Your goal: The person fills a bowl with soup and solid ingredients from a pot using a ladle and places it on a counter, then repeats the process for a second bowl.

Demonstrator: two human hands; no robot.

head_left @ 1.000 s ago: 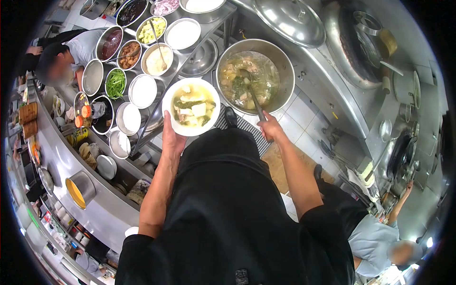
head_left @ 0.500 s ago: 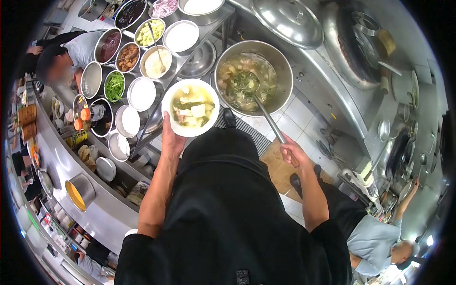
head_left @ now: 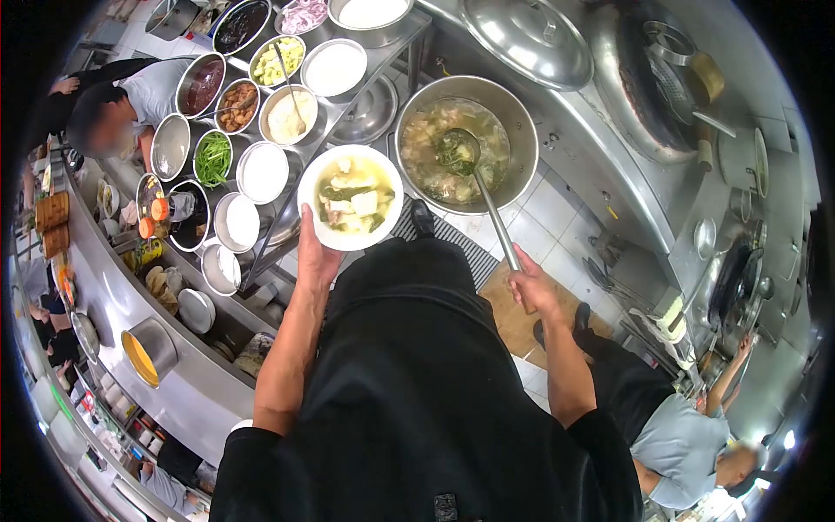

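My left hand [head_left: 318, 250] holds a white bowl [head_left: 306, 202] by its near-left rim and side. Soup with pale chunks and dark greens [head_left: 355, 198] fills much of it. My right hand [head_left: 534, 283] is closed round the handle of a metal ladle [head_left: 493, 213]. The ladle's head, with greens and broth in it, sits in a large steel pot [head_left: 528, 130] of soup [head_left: 432, 122], to the right of the bowl. My left thumb lies at the bowl's edge, and the fingers beneath are partly hidden.
Left of the bowl, metal containers hold chopped greens [head_left: 212, 158], browned pieces [head_left: 237, 106] and other ingredients. A large lid [head_left: 528, 39] lies beyond the pot. One co-worker [head_left: 687, 448] stands at right, another [head_left: 152, 91] at upper left. A steel counter [head_left: 204, 396] runs along the left.
The ladle's head has shifted slightly within the pot, and my right hand has moved a little left. The bowl stays nearly still. The right-hand co-worker's arm has moved.
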